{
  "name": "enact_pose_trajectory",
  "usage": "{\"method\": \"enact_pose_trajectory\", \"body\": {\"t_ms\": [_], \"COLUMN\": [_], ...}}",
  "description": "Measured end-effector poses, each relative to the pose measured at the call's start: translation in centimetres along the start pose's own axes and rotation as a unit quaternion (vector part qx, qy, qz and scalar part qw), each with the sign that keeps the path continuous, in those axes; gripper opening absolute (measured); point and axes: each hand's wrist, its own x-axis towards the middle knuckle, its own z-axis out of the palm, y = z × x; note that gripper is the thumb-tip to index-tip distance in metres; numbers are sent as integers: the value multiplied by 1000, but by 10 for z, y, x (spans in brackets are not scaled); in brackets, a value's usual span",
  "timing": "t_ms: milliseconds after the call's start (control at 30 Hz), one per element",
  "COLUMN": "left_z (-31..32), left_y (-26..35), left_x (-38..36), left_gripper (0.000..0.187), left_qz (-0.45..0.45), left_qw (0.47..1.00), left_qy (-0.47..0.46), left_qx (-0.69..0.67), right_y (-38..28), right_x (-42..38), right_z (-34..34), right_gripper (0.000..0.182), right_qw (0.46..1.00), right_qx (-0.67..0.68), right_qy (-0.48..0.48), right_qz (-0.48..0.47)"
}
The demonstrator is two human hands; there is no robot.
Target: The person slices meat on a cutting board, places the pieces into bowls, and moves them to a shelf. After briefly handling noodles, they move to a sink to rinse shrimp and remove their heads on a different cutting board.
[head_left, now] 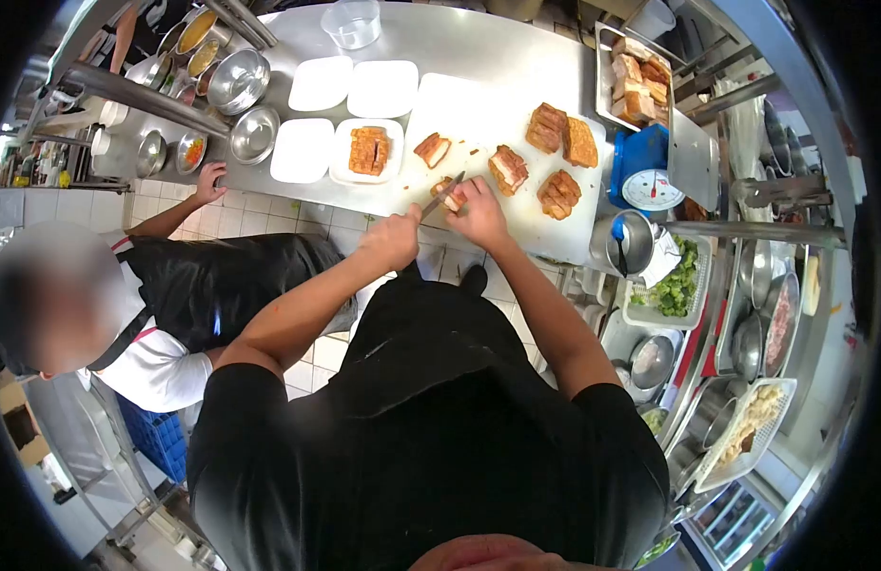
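My left hand (393,240) is wrapped round the handle of a knife (439,198), whose blade points up and right over a small piece of roast pork (447,194). Beside the blade, my right hand (479,214) has its fingers bent onto that piece, pressing it on the white cutting board (479,107). Just above lies a cut pork piece (432,149); to the right is a thicker chunk (508,169). Further right are more crisp-skinned blocks (558,194). Left of the board, a white dish (343,171) holds sliced pork (369,150).
Empty white dishes (303,150) and metal bowls (255,133) stand to the left. A co-worker's hand (210,183) touches the table edge. To the right are a blue scale (640,162), a metal tray (602,86) of pork and a basket of greens (676,285).
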Motion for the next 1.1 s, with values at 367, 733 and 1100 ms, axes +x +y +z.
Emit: {"method": "enact_pose_trajectory", "body": {"t_ms": [367, 733, 1100], "left_z": [-14, 30, -13], "left_y": [14, 10, 6], "left_x": [18, 45, 18], "left_gripper": [32, 21, 23], "left_qz": [31, 38, -29], "left_qw": [999, 998, 999], "left_qy": [18, 45, 36], "left_qx": [2, -3, 24], "right_y": [-9, 10, -2], "right_x": [-20, -21, 26], "right_z": [-15, 8, 6], "right_gripper": [46, 40, 29], "right_qw": [998, 998, 997], "right_qx": [12, -14, -51], "right_qy": [55, 59, 44], "right_qz": [13, -12, -43]}}
